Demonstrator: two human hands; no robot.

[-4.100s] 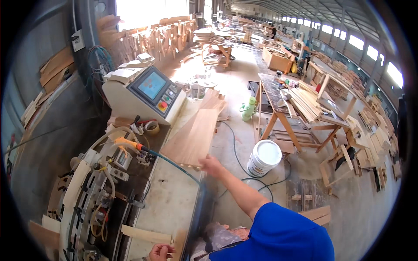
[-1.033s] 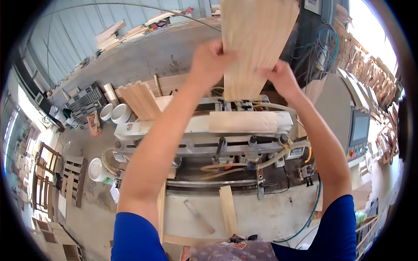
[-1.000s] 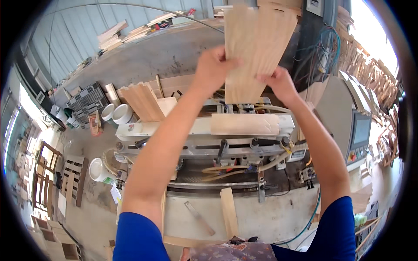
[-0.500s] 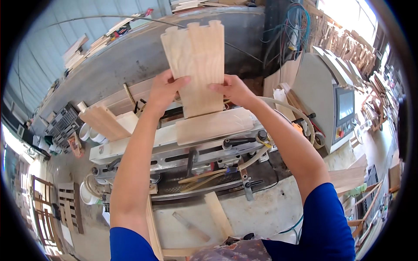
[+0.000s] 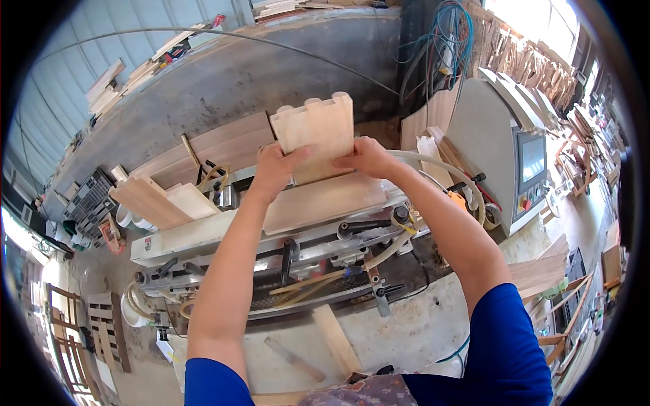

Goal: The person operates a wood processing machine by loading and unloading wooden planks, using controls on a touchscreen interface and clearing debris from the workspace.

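Left hand (image 5: 275, 169) and right hand (image 5: 372, 158) are clamped on opposite edges of a pale, grained wooden board (image 5: 315, 132), round-lobed on top, roughly upright behind a flat plank (image 5: 325, 203) on a white beam (image 5: 181, 239).

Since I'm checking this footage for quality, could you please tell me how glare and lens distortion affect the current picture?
In the head view, glare whitens the window at upper right, the grey wall's top edge curves and black corners frame the picture; same head view: the left hand, right hand and wooden board are fairly clear.
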